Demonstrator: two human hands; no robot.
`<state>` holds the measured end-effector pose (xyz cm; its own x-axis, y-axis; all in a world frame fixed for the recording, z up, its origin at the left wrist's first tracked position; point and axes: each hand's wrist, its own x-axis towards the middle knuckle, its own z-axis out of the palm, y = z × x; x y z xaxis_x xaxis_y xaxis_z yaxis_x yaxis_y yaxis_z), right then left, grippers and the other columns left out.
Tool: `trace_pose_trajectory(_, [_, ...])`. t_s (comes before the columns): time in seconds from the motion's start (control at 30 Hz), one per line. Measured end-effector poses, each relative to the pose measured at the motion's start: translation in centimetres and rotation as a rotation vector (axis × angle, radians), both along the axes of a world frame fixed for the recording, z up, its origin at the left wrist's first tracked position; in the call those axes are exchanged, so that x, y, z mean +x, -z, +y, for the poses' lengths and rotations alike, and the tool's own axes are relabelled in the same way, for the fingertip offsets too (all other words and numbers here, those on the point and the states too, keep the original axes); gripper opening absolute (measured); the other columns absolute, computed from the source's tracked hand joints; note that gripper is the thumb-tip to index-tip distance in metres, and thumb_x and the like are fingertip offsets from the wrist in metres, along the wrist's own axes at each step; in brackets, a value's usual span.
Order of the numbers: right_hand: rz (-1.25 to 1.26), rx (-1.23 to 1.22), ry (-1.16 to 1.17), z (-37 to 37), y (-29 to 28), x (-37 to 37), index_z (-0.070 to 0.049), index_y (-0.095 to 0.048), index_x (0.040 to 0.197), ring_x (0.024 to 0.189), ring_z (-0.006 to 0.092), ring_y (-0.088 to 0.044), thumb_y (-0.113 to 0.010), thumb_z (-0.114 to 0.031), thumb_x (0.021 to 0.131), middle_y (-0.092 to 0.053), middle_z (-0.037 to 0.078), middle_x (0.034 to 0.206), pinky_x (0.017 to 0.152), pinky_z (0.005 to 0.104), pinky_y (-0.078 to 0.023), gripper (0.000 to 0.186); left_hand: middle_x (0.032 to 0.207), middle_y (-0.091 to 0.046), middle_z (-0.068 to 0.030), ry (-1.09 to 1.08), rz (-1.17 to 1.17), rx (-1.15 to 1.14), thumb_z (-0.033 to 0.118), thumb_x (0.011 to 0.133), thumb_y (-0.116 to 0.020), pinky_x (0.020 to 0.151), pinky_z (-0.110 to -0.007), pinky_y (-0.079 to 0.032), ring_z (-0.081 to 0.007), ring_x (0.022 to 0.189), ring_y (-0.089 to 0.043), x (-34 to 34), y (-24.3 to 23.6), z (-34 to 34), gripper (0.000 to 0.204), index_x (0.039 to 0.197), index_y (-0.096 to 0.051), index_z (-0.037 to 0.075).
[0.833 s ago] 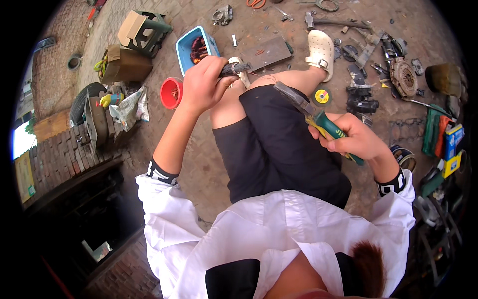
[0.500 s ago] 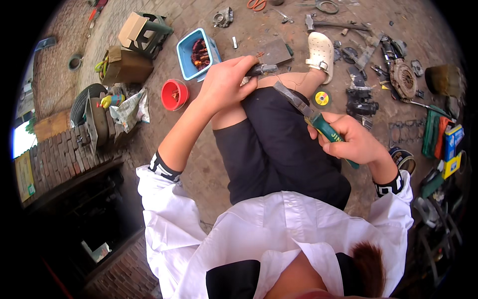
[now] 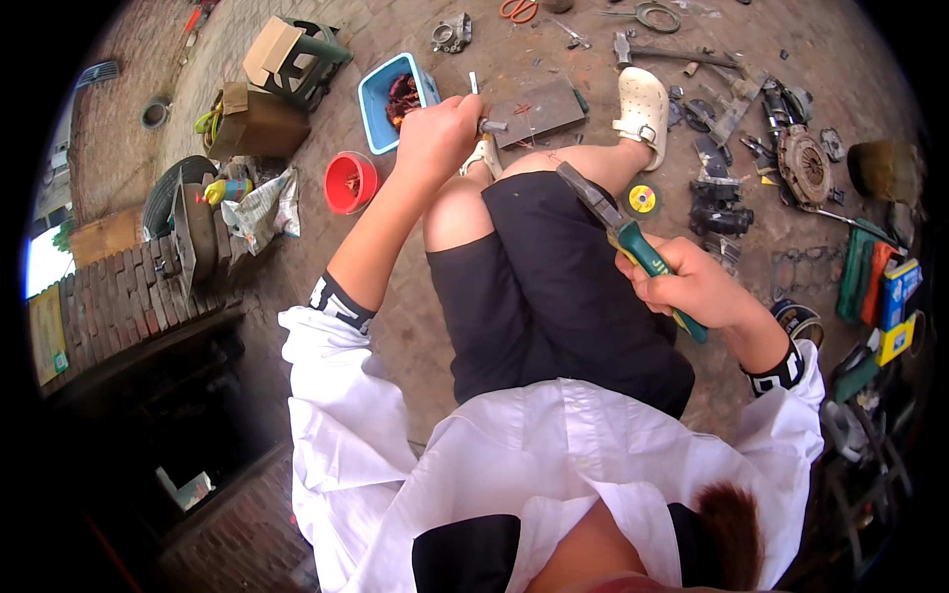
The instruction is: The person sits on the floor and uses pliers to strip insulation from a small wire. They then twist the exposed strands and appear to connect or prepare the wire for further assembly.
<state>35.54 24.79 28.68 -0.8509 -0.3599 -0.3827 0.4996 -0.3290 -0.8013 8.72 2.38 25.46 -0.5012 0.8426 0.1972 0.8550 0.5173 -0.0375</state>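
Right fingers wrap the green-handled pliers, left fingers curl round a grey-ended piece (mostly hidden!) that could slip if gripped loosely.

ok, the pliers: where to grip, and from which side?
Probably best by the green handles of the pliers, coming from the person's right, as the right hand does: they slant back toward that side, while the metal jaws point forward-left, away from the palm.

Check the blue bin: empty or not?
Not empty: dark reddish pieces show inside the blue bin. How full, cannot tell; their depth is hidden.
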Motion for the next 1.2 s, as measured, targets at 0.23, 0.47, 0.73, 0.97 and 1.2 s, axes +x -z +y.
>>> trace_pose_trajectory(0.23, [-0.188, -0.151, -0.038, 0.9, -0.7, 0.1, 0.003, -0.054, 0.067, 0.062, 0.0071, -0.046, -0.056, -0.004, 0.081, -0.05, 0.004, 0.092, 0.055, 0.0237, -0.038, 0.016, 0.061, -0.048, -0.0031, 0.394, 0.282, 0.196, 0.019, 0.08, -0.071, 0.048, -0.032, -0.042, -0.0202, 0.052, -0.054, -2.0, -0.2, -1.5, 0.025, 0.069, -0.049, 0.012])
trace_pose_trajectory(0.47, [-0.065, -0.056, -0.067, 1.9, -1.0, 0.0, 0.003, -0.056, 0.072, 0.06, 0.0066, -0.046, -0.056, -0.005, 0.082, -0.05, 0.005, 0.089, 0.056, 0.0221, -0.037, 0.013, 0.062, -0.053, -0.0039, 0.254, 0.153, 0.293, 0.015, 0.074, -0.072, 0.048, -0.034, -0.043, -0.0235, 0.054, -0.056, -3.2, -0.8, -1.4, 0.023, 0.068, -0.051, 0.011])
trace_pose_trajectory(0.73, [-0.095, -0.087, 0.007, 2.7, 0.0, -1.3, 0.002, -0.054, 0.099, 0.061, 0.0057, -0.046, -0.055, -0.005, 0.082, -0.05, 0.001, 0.076, 0.055, 0.022, -0.037, 0.018, 0.069, -0.059, -0.0035, 0.275, 0.148, 0.235, 0.015, 0.076, -0.071, 0.047, -0.035, -0.044, -0.0235, 0.06, -0.061, -5.9, 0.0, 1.2, 0.017, 0.078, -0.055, 0.012])
trace_pose_trajectory(0.97, [0.226, 0.371, 0.054, 4.3, 0.4, 0.8, 0.002, -0.06, 0.087, 0.088, 0.0152, -0.058, -0.059, -0.007, 0.08, -0.054, 0.012, 0.126, 0.075, 0.0298, -0.049, 0.012, 0.062, -0.046, 0.0017, 0.497, 0.465, 0.211, 0.029, 0.077, -0.074, 0.052, -0.028, -0.041, -0.0148, 0.06, -0.054, -4.5, -5.0, 4.1, 0.03, 0.068, -0.049, 0.015])
trace_pose_trajectory(1.2, [0.42, 0.48, 0.041, 4.3, -0.5, 1.6, 0.003, -0.059, 0.08, 0.114, 0.0291, -0.054, -0.064, -0.015, 0.073, -0.053, 0.018, 0.13, 0.095, 0.0386, -0.042, 0.02, 0.062, -0.041, -0.0003, 0.574, 0.45, 0.236, 0.024, 0.072, -0.077, 0.051, -0.029, -0.037, -0.0165, 0.057, -0.048, -3.2, -6.2, 4.5, 0.034, 0.065, -0.046, 0.013])
